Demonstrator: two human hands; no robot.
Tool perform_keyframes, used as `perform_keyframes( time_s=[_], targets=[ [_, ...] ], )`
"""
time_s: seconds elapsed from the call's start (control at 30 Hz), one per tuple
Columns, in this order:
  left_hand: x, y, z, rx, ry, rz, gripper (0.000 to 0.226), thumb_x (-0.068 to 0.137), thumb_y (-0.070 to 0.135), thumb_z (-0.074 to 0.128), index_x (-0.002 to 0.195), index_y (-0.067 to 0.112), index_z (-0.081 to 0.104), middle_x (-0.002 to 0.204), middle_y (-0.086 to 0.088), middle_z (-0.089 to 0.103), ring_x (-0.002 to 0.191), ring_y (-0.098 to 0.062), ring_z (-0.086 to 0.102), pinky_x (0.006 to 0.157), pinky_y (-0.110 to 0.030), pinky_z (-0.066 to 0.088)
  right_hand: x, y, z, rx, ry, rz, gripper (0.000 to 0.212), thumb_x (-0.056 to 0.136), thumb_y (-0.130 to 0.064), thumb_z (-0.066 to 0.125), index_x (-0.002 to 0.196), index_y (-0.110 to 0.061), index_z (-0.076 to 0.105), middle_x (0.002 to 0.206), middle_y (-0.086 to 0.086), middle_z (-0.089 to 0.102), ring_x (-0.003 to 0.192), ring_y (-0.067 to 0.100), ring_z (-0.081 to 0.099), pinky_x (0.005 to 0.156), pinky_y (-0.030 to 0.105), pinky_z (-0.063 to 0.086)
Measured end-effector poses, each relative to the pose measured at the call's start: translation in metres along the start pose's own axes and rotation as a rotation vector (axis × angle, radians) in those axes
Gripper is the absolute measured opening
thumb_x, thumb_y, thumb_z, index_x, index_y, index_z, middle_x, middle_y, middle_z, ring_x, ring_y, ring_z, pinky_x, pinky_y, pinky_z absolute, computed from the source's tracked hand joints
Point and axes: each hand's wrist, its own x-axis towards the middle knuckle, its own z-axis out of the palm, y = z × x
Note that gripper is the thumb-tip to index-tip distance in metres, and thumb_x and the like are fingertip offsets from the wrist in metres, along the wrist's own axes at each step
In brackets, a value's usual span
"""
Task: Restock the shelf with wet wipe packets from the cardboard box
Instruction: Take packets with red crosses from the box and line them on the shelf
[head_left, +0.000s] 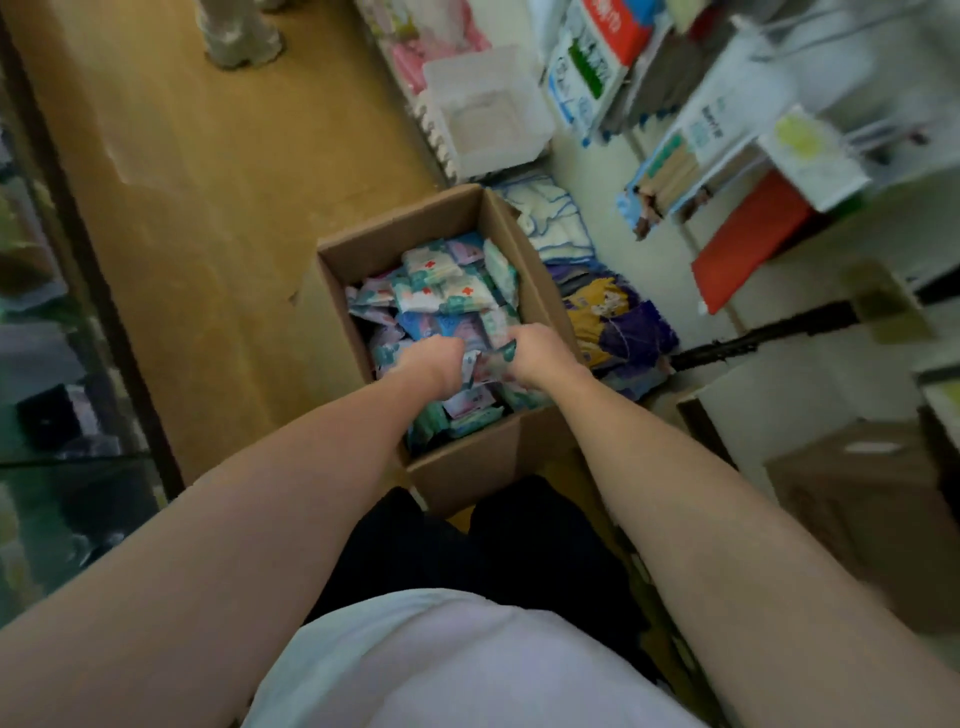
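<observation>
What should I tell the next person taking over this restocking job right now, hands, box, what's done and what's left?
Left hand: down in the cardboard box, fingers curled among the wet wipe packets; whether it has a firm hold is hidden.
Right hand: also in the box, gripping packets beside the left.
Box: on the floor before the person, open, still heaped with packets.
Shelf: to the right of the box, blurred, other goods on it.
Done: hands are gathering a batch.
Left: lift the batch out, place it on the shelf, repeat until the box is emptied.
</observation>
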Motion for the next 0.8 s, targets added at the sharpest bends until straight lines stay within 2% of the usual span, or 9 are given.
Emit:
perform_keyframes(
  time_s=[0.1,0.2,0.27,0.33,0.53,0.6,0.73,0.8],
  targets=[
    [-0.01,0.017,-0.015,0.065,0.028,0.107,0.012,0.091,0.011,0.05,0.103,0.012,0.046,0.115,-0.011,0.058,0.1,-0.031,0.056,0.074,-0.041,0.049,-0.038,0.019,-0.011,0.219,0.087,0.111,0.042,0.083,-0.025,0.079,0.12,-0.014,0.063,0.117,0.007,0.063,0.089,0.022,0.06,0.065,0.031,0.047],
    [-0.017,0.043,-0.029,0.112,0.085,0.201,0.031,0.091,0.016,0.054,0.121,0.01,0.049,0.128,-0.012,0.055,0.117,-0.033,0.054,0.085,-0.041,0.049,-0.084,0.042,-0.023,0.398,0.212,0.213,0.037,0.077,-0.027,0.085,0.106,-0.011,0.067,0.105,0.008,0.067,0.09,0.024,0.062,0.071,0.034,0.05],
    [-0.025,0.069,-0.039,0.17,0.123,0.276,0.044,0.088,0.018,0.06,0.129,0.012,0.047,0.134,-0.011,0.054,0.12,-0.033,0.054,0.093,-0.043,0.049,-0.118,0.061,-0.03,0.46,0.288,0.284,0.033,0.076,-0.027,0.085,0.096,-0.01,0.065,0.097,0.008,0.067,0.087,0.024,0.061,0.064,0.032,0.047],
    [-0.037,0.098,-0.048,0.227,0.141,0.354,0.046,0.086,0.018,0.063,0.128,0.012,0.045,0.132,-0.012,0.055,0.119,-0.033,0.055,0.093,-0.044,0.05,-0.149,0.079,-0.035,0.493,0.345,0.346,0.031,0.076,-0.027,0.084,0.092,-0.012,0.062,0.094,0.006,0.065,0.086,0.023,0.059,0.062,0.031,0.042],
    [-0.078,0.191,-0.064,0.311,0.198,0.613,0.042,0.087,0.022,0.054,0.128,0.011,0.053,0.13,-0.013,0.057,0.118,-0.034,0.055,0.091,-0.042,0.049,-0.231,0.133,-0.046,0.632,0.484,0.492,0.032,0.082,-0.023,0.08,0.105,-0.011,0.061,0.103,0.008,0.066,0.097,0.027,0.065,0.082,0.042,0.058],
    [-0.095,0.221,-0.068,0.305,0.206,0.663,0.037,0.088,0.02,0.053,0.124,0.009,0.054,0.128,-0.016,0.058,0.117,-0.035,0.055,0.091,-0.04,0.048,-0.256,0.147,-0.048,0.698,0.509,0.524,0.033,0.087,-0.019,0.075,0.111,-0.012,0.054,0.106,0.009,0.061,0.097,0.027,0.063,0.082,0.046,0.06],
    [-0.125,0.281,-0.074,0.339,0.186,0.761,0.054,0.089,0.015,0.052,0.142,0.01,0.044,0.14,-0.013,0.052,0.126,-0.03,0.051,0.104,-0.04,0.044,-0.302,0.176,-0.048,0.765,0.571,0.556,0.035,0.092,-0.017,0.064,0.125,-0.014,0.054,0.11,0.01,0.063,0.095,0.027,0.064,0.075,0.039,0.061],
    [-0.14,0.31,-0.077,0.335,0.181,0.81,0.059,0.087,0.015,0.053,0.145,0.012,0.041,0.14,-0.011,0.052,0.125,-0.029,0.051,0.103,-0.04,0.045,-0.327,0.193,-0.049,0.787,0.62,0.58,0.038,0.09,-0.017,0.063,0.127,-0.014,0.055,0.113,0.009,0.065,0.093,0.024,0.064,0.072,0.037,0.059]
  ],
)
